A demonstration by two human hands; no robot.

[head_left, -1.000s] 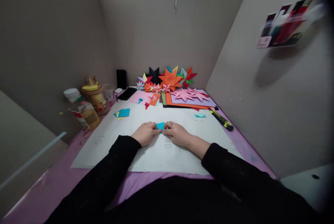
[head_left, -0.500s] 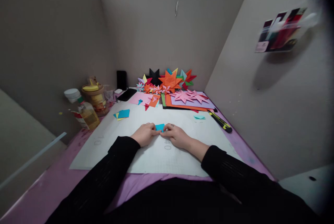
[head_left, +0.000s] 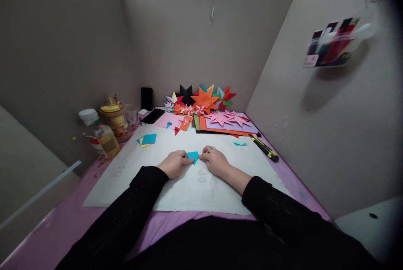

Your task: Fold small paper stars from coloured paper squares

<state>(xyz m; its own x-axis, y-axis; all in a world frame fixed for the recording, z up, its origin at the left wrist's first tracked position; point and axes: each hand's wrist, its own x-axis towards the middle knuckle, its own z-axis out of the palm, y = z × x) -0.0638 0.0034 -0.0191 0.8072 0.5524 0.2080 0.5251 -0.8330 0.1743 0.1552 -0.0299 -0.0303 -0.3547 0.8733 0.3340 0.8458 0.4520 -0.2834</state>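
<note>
A small piece of blue origami paper [head_left: 193, 157] lies on the white sheet in front of me, its lower edge coming to a point. My left hand [head_left: 175, 164] has its thumb and fingers closed on the paper's left side. At the right edge of the same piece, the pinched fingertips of my right hand [head_left: 216, 161] touch a corner. Both hands rest low on the white sheet [head_left: 182, 192], and fingers hide part of the paper's edges.
Blue and yellow paper squares [head_left: 147, 140] lie to the left. A yellow-black utility knife [head_left: 264, 149] and a folded mint piece [head_left: 239, 143] are at right. Folded stars [head_left: 206, 98] and stacked coloured sheets [head_left: 226, 129] sit behind; a glue bottle [head_left: 105, 137] stands left.
My right hand has shifted slightly right, away from the left fingertips, so more of the blue paper and its lower point shows. My left hand stays on the paper.
</note>
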